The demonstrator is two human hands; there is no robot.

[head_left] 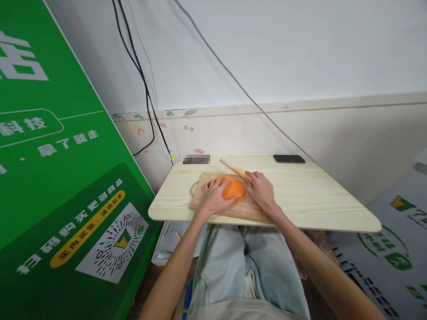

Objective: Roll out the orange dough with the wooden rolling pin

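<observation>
A flat round piece of orange dough (232, 189) lies on a wooden cutting board (216, 209) near the table's front edge. My left hand (216, 198) grips the dough's left side, its thumb along the near edge and its fingers across the far edge. In my right hand (260, 190) is a slim wooden rolling pin (233, 167), held by one end beside the dough. The pin's far end points away to the left, past the board's back edge. My right palm hides the near end of the pin.
A phone (289, 159) lies at the back right of the pale wooden table (320, 195), and a blurred-out dark object (196, 159) at the back left. A metal handle (193, 188) sticks out from the board. Black cables (147, 89) hang by the green panel (66, 178).
</observation>
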